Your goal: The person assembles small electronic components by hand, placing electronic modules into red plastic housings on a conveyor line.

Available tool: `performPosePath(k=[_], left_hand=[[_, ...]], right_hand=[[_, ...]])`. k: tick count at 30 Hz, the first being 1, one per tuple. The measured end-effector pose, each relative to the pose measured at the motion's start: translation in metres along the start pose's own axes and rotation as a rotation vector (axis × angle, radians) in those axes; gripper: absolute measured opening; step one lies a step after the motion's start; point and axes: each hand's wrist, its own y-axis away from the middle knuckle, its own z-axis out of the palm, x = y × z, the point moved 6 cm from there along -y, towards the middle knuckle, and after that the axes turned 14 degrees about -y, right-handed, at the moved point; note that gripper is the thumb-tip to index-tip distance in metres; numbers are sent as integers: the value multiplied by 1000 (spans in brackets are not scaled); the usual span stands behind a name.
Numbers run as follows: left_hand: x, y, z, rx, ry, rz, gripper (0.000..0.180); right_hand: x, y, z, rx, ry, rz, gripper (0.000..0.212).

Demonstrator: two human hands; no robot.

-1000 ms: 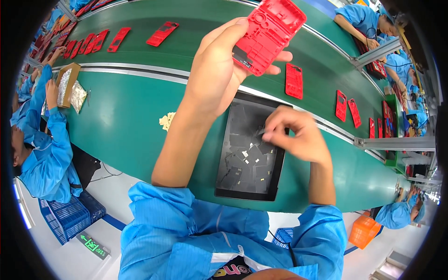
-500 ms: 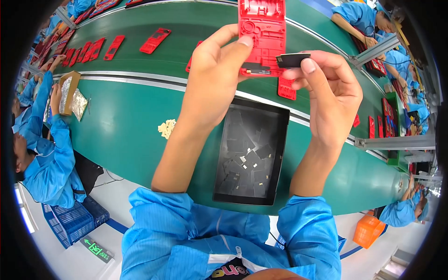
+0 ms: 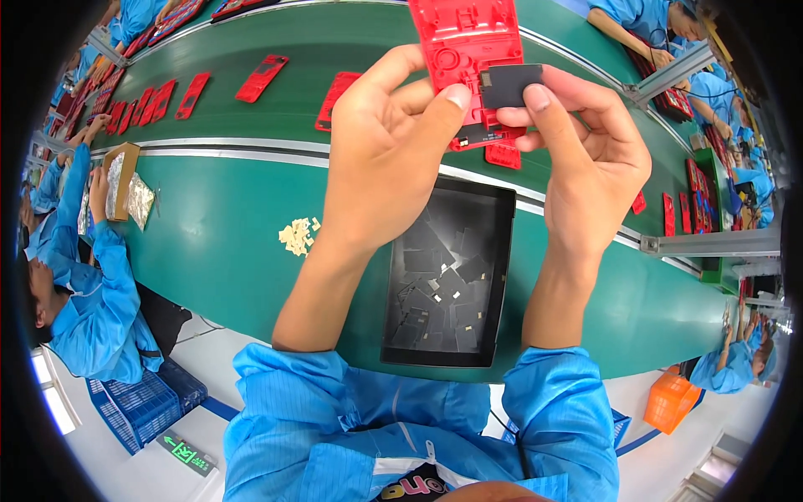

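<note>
My left hand (image 3: 389, 155) grips a red plastic housing (image 3: 468, 33) by its left side, thumb laid over the inner face. Ribs and a round boss show inside the housing, and a black strip (image 3: 478, 134) lies at its lower end. Between thumb and fingers of my right hand (image 3: 595, 155) is a thin black rectangular sheet (image 3: 510, 86) with a small pale patch on its left edge. The sheet is held over the right part of the housing; whether they touch I cannot tell. Below my hands, a black tray (image 3: 500, 335) contains several similar dark sheets.
Small cream pieces (image 3: 295, 237) are heaped on the green table left of my forearm. More red housings (image 3: 262, 79) lie on the green strip beyond the metal rail (image 3: 242, 149). A co-worker (image 3: 92, 293) sits at left beside a cardboard box (image 3: 124, 180). A metal post (image 3: 711, 243) juts in at right.
The black sheet has turned from nearly edge-on to showing its flat face, and is now over the housing. The housing has tilted and shifted slightly left. Red housings beyond the rail appear farther left.
</note>
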Motion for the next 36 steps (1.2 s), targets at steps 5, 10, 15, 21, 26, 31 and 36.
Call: performPosePath(k=[5,10,15,21,26,31,36], left_hand=[[5,1,3,10,35,28,30],[2,2,1,-20,36,27,30],[5,2,1,-3,45,44,31],[5,2,1,-3,35,21,31],[4,3,-5,85,88,28,26],[5,6,-12,174,41,-2,20],[13,8,-4,174,45,47,18]], right_hand=[[-3,3,2,1,4,49,20],[-1,4,5,-1,-26,51,19],[-2,4,3,-28,-1,53,16],[-3,7,5,-15,186,-108,18],[-6,25,28,-74,646,-566,35],[-1,30,37,-135,507,-553,33],[11,19,27,13,-58,60,7]])
